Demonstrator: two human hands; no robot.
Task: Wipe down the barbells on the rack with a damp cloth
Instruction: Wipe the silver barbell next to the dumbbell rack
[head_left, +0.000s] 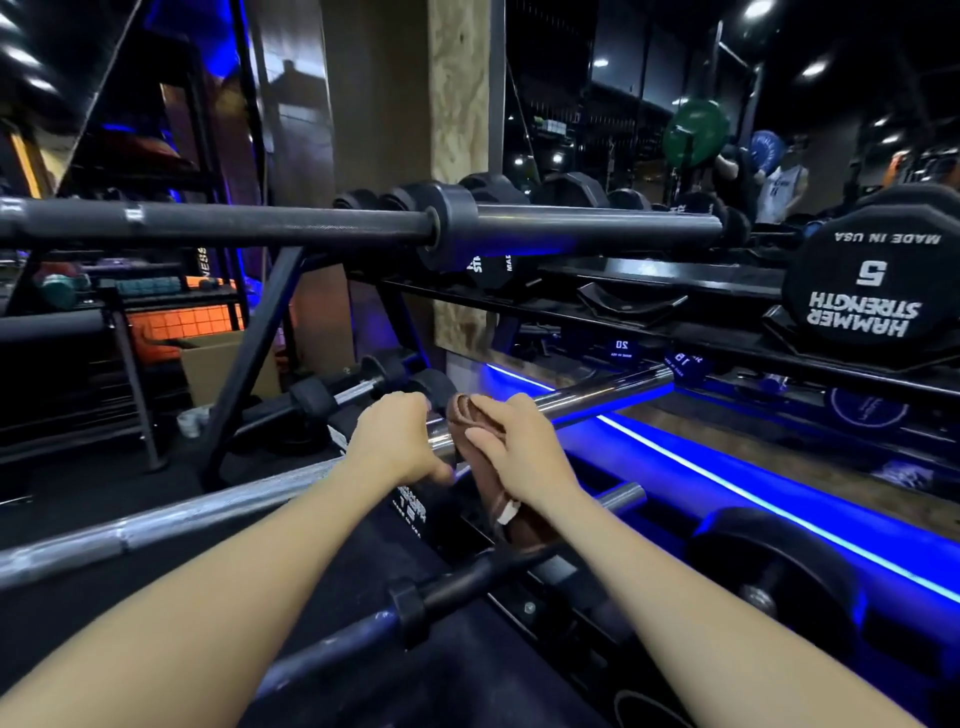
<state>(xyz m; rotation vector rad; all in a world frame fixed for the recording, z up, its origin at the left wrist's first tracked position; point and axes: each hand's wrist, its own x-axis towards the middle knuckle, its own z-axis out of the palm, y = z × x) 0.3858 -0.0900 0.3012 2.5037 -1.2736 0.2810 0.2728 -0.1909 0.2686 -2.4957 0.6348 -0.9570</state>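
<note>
Dim gym rack (249, 353), left hand (397, 441) gripping chrome barbell (597, 395), right hand (519, 447) holding cloth (467, 415)

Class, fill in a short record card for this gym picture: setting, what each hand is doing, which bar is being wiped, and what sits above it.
setting: gym weight rack, blue strip lighting
left hand: grips the chrome bar
right hand: holds a brown cloth wrapped on the chrome bar
bar being wiped: chrome bar, middle level
above it: black bar lying across the rack
nearest bar: dark bar below the forearms
right shelf: dumbbell marked 5
</note>
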